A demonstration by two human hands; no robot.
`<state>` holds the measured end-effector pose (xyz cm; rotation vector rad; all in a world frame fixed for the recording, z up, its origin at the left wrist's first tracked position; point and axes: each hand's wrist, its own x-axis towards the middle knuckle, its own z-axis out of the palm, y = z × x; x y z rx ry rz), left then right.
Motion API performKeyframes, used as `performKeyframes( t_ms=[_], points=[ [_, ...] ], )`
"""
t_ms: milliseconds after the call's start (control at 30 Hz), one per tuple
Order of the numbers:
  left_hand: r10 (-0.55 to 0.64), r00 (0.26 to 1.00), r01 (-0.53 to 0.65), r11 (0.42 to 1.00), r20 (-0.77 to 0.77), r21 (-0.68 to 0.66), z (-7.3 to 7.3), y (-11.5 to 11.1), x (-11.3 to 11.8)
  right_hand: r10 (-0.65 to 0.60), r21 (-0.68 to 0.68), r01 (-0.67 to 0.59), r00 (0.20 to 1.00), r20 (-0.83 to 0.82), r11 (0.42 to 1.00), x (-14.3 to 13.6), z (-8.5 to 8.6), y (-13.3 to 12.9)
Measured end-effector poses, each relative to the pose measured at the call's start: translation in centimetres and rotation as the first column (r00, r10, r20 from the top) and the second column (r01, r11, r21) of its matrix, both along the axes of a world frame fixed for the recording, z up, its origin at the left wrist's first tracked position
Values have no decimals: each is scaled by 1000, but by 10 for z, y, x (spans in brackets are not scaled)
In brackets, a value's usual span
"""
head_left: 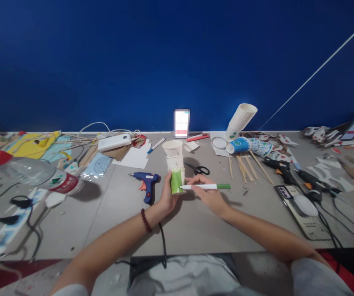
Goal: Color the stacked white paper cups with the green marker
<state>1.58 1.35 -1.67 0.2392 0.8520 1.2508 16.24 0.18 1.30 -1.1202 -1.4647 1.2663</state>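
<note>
My left hand [167, 198] is closed around the lower part of a joined column of paper cups [174, 162]. The top cups are white, while the lowest section is coloured bright green with some pale marks. Pinched in my right hand [209, 197] is a marker [206, 187] with a white barrel and a green end. Its tip points left and meets, or nearly meets, the green surface. Just left of my left hand lies a blue glue gun [146, 181]. Black-handled scissors [200, 169] rest behind my right hand, partly hidden by the cups.
A plastic bottle [47, 174] lies on the left by a power strip [17, 226]. A tilted stack of white cups [241, 117] and blue patterned cups [240, 145] stand back right, near wooden sticks [244, 168]. Black glue guns [283, 168] and a phone [306, 222] lie right.
</note>
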Motion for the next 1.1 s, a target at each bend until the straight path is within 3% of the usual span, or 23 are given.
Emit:
performKeyframes(
  t_ms=[133, 367, 667, 900, 1100],
  points=[
    [-30, 1000, 30, 1000, -6, 7, -1, 0, -1, -13, -12, 13, 999, 30, 1000, -1, 1, -1],
    [42, 999, -42, 999, 22, 14, 1, 0, 2, 37, -26, -37, 999, 5, 999, -1, 7, -2],
    [-42, 999, 41, 999, 14, 28, -2, -1, -1, -20, 0, 20, 999, 25, 1000, -1, 6, -2],
    [34, 999, -34, 999, 25, 19, -1, 0, 1, 38, -71, -36, 999, 23, 997, -2, 13, -2],
    [11, 1000, -11, 1000, 18, 12, 0, 0, 1, 23, -25, -22, 1000, 18, 999, -1, 12, -3]
  ],
)
